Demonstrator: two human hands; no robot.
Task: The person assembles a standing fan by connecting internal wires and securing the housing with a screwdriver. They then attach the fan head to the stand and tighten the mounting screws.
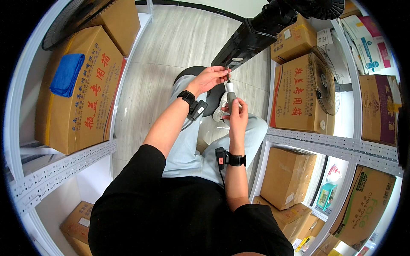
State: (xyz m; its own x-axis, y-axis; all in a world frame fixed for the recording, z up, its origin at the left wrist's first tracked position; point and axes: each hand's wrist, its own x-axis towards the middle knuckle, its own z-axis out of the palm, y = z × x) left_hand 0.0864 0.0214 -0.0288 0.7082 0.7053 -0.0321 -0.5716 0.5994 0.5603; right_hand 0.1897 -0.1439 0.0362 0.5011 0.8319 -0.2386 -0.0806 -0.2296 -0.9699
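Observation:
My right hand (pixel 237 113) is closed round the grey and white handle of a screwdriver (pixel 231 93), whose dark shaft points away from me. The fingers of my left hand (pixel 210 79) are pinched together beside the shaft's tip, at the near end of a long black column (pixel 245 40). Anything small between those fingertips is hidden. The column slants up to the right toward a round, ribbed black part (pixel 326 8), cut off by the picture's edge.
Metal shelves with cardboard boxes (pixel 92 94) (pixel 294 91) stand on both sides. A folded blue cloth (pixel 67 74) lies on the left box. A round wire fan guard (pixel 326 81) leans at the right shelf. Below me are my legs, a dark round seat or base (pixel 188 72) and grey floor (pixel 149 85).

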